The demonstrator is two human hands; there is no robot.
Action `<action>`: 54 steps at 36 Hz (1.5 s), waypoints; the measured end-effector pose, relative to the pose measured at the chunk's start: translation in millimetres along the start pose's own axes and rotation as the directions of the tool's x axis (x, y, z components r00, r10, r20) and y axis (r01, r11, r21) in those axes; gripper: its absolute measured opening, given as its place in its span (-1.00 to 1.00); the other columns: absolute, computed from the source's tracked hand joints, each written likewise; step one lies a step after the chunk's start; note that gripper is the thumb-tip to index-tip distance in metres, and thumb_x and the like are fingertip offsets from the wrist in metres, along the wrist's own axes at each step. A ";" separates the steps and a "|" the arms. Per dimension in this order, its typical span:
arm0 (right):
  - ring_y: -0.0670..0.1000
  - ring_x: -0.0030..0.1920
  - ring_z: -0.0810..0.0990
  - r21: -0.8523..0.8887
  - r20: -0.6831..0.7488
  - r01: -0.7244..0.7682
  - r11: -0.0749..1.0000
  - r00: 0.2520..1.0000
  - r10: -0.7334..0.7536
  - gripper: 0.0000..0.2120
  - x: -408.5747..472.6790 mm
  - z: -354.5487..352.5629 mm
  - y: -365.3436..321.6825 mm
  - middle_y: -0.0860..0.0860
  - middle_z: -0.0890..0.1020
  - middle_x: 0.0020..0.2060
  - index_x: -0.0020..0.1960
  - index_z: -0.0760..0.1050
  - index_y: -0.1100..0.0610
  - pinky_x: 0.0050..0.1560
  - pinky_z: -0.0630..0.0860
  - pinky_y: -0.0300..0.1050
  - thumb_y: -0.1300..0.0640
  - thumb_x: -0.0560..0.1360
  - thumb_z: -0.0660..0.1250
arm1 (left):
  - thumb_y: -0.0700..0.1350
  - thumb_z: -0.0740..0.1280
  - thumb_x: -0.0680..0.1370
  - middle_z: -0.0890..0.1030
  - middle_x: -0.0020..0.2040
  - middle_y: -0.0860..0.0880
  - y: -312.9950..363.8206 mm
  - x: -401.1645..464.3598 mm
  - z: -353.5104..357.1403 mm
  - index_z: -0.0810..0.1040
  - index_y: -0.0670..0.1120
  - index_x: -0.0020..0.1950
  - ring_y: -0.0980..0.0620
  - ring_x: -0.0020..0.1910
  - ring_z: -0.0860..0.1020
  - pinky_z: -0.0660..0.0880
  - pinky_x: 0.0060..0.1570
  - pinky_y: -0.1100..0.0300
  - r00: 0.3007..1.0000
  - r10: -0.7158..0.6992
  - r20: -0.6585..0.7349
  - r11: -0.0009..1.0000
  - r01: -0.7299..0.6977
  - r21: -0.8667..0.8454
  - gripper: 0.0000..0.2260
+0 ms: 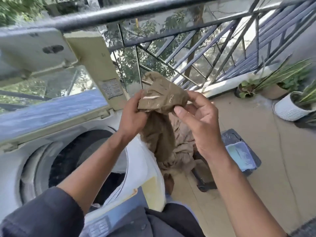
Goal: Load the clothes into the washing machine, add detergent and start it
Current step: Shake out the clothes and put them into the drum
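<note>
A tiled balcony floor (256, 151) in tan runs out to a dark metal railing (188, 53), with trees behind it. Above the right edge of the open top-loading washing machine (136, 168), a brown cloth (164, 98) with pale stitched marks is held up in both hands, bunched at the top, its long tail hanging down beside the machine toward the floor. The left hand (131, 115) is clenched around the cloth's left side, fingers wrapped into the fabric. The right hand (196, 117) pinches the cloth's right edge between thumb and fingers, the other fingers loosely curled. Both forearms are bare, and a dark sleeve (42, 211) covers the left upper arm. The machine's drum (71, 154) is dark inside, with what looks like dark fabric low in it. Its lid (51, 110) stands raised behind, a printed label on the lid's frame. On the floor to the right sits a blue tray (241, 156) on something dark. Further right, against the railing's base, stand potted plants (273, 82), one in a white ribbed pot (289, 108).
</note>
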State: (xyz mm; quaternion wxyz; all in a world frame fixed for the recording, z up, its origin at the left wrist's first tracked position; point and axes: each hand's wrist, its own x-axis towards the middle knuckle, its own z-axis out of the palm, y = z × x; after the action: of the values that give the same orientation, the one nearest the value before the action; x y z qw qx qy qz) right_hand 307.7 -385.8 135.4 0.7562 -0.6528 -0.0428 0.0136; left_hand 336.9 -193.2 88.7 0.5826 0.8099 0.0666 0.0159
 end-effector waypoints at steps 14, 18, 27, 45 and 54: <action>0.03 0.44 0.44 -0.712 -0.039 -0.363 0.601 0.875 0.482 0.14 -28.3 20.1 112.7 -0.07 0.44 0.47 0.61 0.02 -0.22 0.42 0.45 0.10 -0.38 0.20 0.53 | -0.22 0.33 0.66 0.70 -0.21 -0.02 70.9 -65.1 -98.9 0.62 -0.09 0.08 0.01 -0.30 0.64 0.53 -0.47 0.17 0.980 -0.093 -0.174 0.767 -0.041 -0.640 -0.91; 0.06 0.18 0.65 -0.591 -0.106 -0.389 0.706 0.906 0.411 -0.80 -26.3 36.0 98.3 -0.12 0.70 0.05 0.18 0.62 -0.14 0.04 0.53 -0.11 0.05 0.60 0.37 | -0.24 0.31 0.67 0.74 0.03 -0.07 58.6 -88.2 -125.5 0.63 -0.14 0.30 0.00 -0.04 0.70 0.63 -0.14 0.11 0.980 -0.101 -0.172 0.794 -0.025 -0.607 -0.77; 0.24 -0.20 0.73 -0.346 -0.105 -0.342 0.874 0.939 0.327 -0.58 -34.7 71.4 20.3 0.13 0.75 -0.20 0.05 0.72 -0.06 -0.24 0.70 0.19 0.37 0.56 0.23 | -0.38 0.44 0.55 0.66 0.36 0.04 -13.7 -158.2 -162.5 0.57 -0.04 0.45 0.02 0.35 0.61 0.58 0.25 0.21 0.978 -0.020 -0.207 0.954 -0.043 -0.297 -0.50; -0.21 0.59 -0.02 -0.617 0.681 0.182 0.765 0.610 0.404 -0.16 -138.0 215.7 25.9 -0.25 -0.04 0.62 0.61 0.01 -0.34 0.52 0.06 -0.25 0.22 0.53 0.29 | -0.31 0.59 0.37 0.55 0.45 0.05 -83.0 -223.9 -196.3 0.30 0.21 0.59 -0.06 0.45 0.52 0.46 0.44 -0.17 0.974 -0.132 -0.186 0.990 0.122 -0.067 -0.09; 0.19 0.53 0.33 -0.792 0.576 0.374 0.483 0.721 0.386 -0.32 -119.6 233.8 112.7 0.09 0.17 0.61 0.55 0.24 -0.23 0.45 0.42 0.15 0.17 0.54 0.36 | -0.21 0.45 0.33 0.52 0.45 0.13 -117.4 -209.0 -201.1 0.48 0.17 0.48 0.17 0.46 0.47 0.43 0.48 -0.01 0.970 -0.206 -0.131 0.977 0.210 0.021 -0.28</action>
State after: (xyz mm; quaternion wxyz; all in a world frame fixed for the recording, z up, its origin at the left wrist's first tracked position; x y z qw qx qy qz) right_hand 173.3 -147.8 52.2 0.2389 -0.8859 -0.3202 0.2357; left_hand 98.6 6.4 52.9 0.5614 0.8057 0.1887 0.0056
